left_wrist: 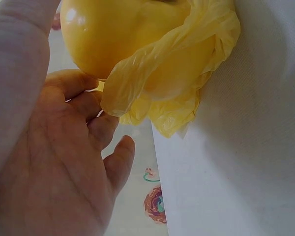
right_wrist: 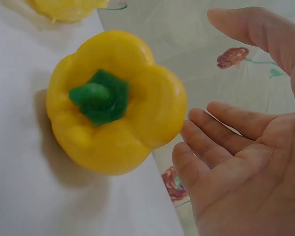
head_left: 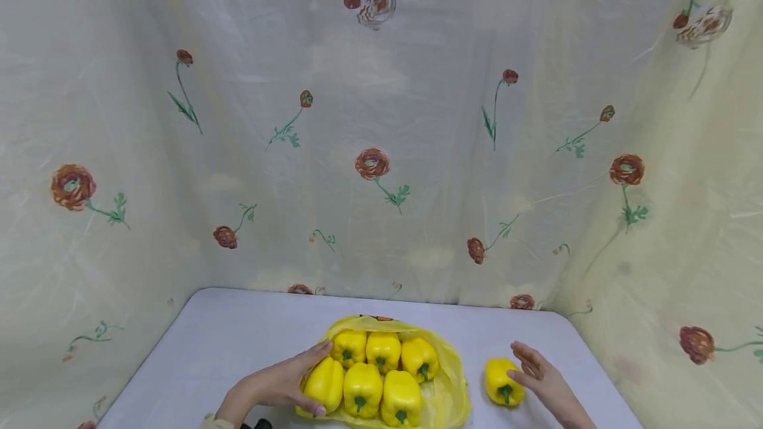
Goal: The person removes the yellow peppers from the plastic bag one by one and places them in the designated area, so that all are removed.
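Observation:
Several yellow bell peppers (head_left: 363,389) with green stems sit in two rows inside an open yellow plastic bag (head_left: 453,389). My left hand (head_left: 280,376) grips the leftmost bell pepper (head_left: 324,384) in the bag, thumb at the near side and fingers at the far side. In the left wrist view, fingertips meet that pepper's side beside the crumpled bag edge. Right of the bag, a single yellow bell pepper (right_wrist: 152,105) rests on the table. Beside it my right hand (head_left: 542,376) is held with fingers extended and thumb spread, gripping nothing.
A white-covered table (head_left: 250,323) lies under everything. Flower-printed curtains (head_left: 417,118) hang behind it and along both sides. A small black object (head_left: 263,424) shows at the lower edge near my left wrist.

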Action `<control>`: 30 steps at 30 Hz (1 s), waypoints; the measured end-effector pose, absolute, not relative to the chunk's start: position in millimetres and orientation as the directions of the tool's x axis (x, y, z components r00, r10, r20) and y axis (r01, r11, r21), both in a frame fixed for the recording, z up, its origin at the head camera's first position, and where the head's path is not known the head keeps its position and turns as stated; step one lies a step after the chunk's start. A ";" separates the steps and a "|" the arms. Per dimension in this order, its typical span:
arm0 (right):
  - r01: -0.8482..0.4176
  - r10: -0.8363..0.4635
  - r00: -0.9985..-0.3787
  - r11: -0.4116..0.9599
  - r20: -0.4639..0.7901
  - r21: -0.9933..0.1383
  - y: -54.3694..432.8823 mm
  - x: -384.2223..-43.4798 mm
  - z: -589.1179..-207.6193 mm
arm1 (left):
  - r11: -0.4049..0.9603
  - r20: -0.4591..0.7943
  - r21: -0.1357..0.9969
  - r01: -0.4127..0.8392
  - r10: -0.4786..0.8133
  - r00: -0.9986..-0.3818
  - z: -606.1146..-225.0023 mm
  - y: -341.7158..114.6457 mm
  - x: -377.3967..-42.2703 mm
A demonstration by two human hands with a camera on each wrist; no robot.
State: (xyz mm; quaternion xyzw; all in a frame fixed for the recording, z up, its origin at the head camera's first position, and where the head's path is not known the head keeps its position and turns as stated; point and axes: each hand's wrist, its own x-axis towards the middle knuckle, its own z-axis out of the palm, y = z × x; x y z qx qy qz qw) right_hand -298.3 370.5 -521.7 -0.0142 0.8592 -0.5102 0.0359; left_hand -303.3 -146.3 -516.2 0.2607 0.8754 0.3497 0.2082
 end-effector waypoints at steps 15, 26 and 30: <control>0.006 -0.051 -0.998 0.470 -0.034 -0.883 353.9 -294.3 -499.4 | 0.623 -0.201 0.727 0.289 0.595 -0.778 -516.5 -144.2 -303.9; -0.056 -0.078 -0.997 0.462 0.022 -0.885 334.6 -291.8 -488.7 | 0.623 -0.184 0.719 0.308 0.598 -0.780 -517.1 -145.7 -304.1; -0.073 -0.094 -0.995 0.459 0.034 -0.885 329.9 -290.5 -488.2 | 0.618 -0.180 0.722 0.311 0.602 -0.778 -516.6 -145.9 -304.1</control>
